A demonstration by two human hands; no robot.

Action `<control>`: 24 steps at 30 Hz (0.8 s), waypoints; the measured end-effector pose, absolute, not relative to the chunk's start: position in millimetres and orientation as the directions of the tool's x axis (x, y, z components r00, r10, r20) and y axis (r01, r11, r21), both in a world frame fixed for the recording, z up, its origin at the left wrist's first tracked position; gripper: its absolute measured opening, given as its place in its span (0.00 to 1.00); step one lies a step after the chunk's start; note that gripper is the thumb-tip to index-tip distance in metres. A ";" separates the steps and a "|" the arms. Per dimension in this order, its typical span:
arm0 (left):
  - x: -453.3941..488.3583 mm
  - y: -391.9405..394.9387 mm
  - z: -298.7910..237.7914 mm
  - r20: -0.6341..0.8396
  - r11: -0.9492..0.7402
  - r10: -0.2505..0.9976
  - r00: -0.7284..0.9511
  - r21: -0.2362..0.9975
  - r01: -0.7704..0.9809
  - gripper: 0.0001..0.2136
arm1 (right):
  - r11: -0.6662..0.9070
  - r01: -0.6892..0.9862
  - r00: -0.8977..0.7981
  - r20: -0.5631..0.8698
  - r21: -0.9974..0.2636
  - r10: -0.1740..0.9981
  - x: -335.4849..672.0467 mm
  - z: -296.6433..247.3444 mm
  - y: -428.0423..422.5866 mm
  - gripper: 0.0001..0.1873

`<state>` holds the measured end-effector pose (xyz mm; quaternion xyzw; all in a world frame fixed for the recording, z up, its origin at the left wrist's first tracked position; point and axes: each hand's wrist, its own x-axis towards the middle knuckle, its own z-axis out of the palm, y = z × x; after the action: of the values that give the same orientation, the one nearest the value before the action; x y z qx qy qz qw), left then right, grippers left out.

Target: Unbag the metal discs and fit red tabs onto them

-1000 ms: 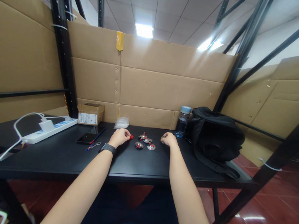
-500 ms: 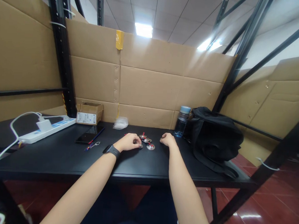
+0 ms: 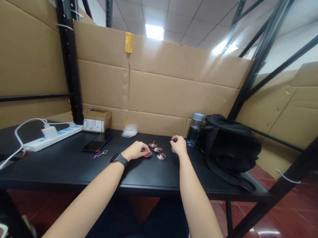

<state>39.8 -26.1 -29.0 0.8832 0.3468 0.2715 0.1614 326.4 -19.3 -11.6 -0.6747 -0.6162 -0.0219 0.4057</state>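
Several small, round, domed metal discs with red cords, which look like finger cymbals (image 3: 157, 149), lie in a loose cluster on the black tabletop (image 3: 145, 172). My left hand (image 3: 138, 150), a dark watch on its wrist, is closed at the cluster's left side, its fingertips pinching the edge of one finger cymbal (image 3: 148, 154). To the right of the cluster, my right hand (image 3: 179, 145) has thumb and forefinger pinched together. Just below those fingers shows a shiny piece of another finger cymbal (image 3: 173, 150), mostly hidden by the hand.
A phone (image 3: 97, 143) and a small cord with a metal clasp (image 3: 99, 155) lie left. Behind are a cardboard box (image 3: 96, 120) and clear plastic bags (image 3: 129, 131). A water bottle (image 3: 194, 130) and black bag (image 3: 229, 152) stand right; a power strip (image 3: 52, 138) lies far left.
My right hand has risen slightly, its fingers now higher above the tabletop. The left fingers have shifted a little on their finger cymbal, showing more of it and its red cord.
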 end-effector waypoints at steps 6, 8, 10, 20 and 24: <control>39.4 -29.0 -26.1 0.343 -0.717 0.679 0.649 0.500 0.486 0.09 | 0.107 0.839 0.218 0.510 -0.534 0.832 320.9 -9.3 -24.2 0.07; 38.9 -29.5 -25.4 0.341 -0.714 0.686 0.643 0.486 0.504 0.09 | 0.092 0.836 0.234 0.503 -0.541 0.832 321.0 -8.9 -24.7 0.07; 38.6 -29.8 -25.0 0.329 -0.711 0.690 0.645 0.479 0.516 0.09 | 0.083 0.834 0.244 0.500 -0.545 0.831 321.3 -8.8 -24.8 0.07; 41.6 -32.4 -22.6 0.307 -0.708 0.681 0.665 0.507 0.491 0.06 | 0.091 0.824 0.237 0.485 -0.559 0.842 322.3 -10.1 -23.2 0.07; 45.0 -32.7 -25.4 0.296 -0.697 0.697 0.654 0.494 0.520 0.06 | 0.165 0.793 0.191 0.498 -0.586 0.846 322.1 -10.6 -21.9 0.07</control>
<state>45.0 -32.7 -25.4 0.8900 0.3417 0.2376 0.1862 322.1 -21.9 -10.6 -0.6452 -0.6351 0.0310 0.4235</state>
